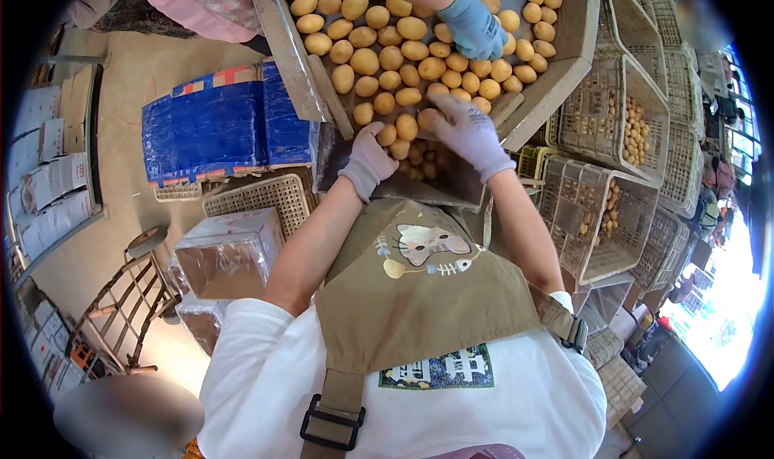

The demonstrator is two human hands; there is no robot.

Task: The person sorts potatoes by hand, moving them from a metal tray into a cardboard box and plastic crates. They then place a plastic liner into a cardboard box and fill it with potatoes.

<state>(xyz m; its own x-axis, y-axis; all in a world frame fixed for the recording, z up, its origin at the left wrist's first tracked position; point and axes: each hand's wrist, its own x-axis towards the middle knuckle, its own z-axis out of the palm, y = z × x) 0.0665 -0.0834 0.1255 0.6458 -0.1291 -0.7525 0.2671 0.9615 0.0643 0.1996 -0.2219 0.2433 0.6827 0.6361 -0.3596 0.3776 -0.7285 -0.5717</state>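
Many round yellow-brown potatoes point(391, 58) lie on a sloping sorting tray point(568, 12) with raised wooden sides. At its narrow near end, my left hand point(369, 165), in a pale glove, is cupped beside a few potatoes point(397, 137), its fingertips partly hidden. My right hand point(470, 132), gloved alike, reaches over the other side of this opening with fingers apart, touching potatoes at the edge. Below both hands, more potatoes point(419, 167) sit in a shadowed container point(395, 191). A co-worker's blue-gloved hand point(476, 25) rests among the potatoes farther up the tray.
Stacked plastic crates point(601, 217) stand at my right, some holding potatoes. On my left are a blue-wrapped stack point(205, 128), a pale crate point(258, 197), an open plastic-wrapped carton point(222, 257) and a hand cart point(121, 314). Another person's pink sleeve point(193, 8) shows at top left.
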